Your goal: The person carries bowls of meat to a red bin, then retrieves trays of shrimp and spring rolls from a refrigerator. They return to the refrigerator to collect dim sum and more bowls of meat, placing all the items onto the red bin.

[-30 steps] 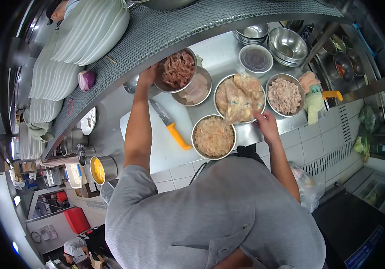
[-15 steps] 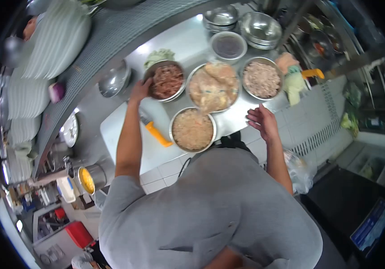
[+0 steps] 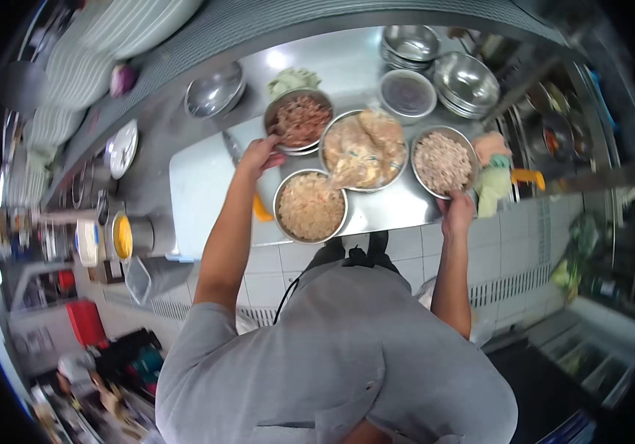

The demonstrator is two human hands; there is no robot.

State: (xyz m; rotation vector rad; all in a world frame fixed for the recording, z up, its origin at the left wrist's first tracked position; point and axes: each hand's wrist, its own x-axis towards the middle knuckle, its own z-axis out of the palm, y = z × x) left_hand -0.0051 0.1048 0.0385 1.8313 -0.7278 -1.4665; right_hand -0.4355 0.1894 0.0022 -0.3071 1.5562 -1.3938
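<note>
My left hand is at the lower left rim of a metal bowl of reddish meat strips, fingertips at the rim and thumb apart. My right hand grips the near rim of a metal bowl of pale chopped meat. Between them sits a bowl holding a plastic bag of pale food. Nearer me is a bowl of pale, grainy-looking food. Under my left forearm, a knife with an orange handle lies partly hidden on the white cutting board.
Behind are a bowl of dark liquid, stacked metal bowls, a green cloth and an empty-looking metal bowl. Cloths and another orange handle lie right. A shelf with stacked plates overhangs the counter.
My right hand has moved from open air onto the rim of the chopped-meat bowl. My left hand has shifted from the left side of the meat-strip bowl to its lower left. The view has shifted.
</note>
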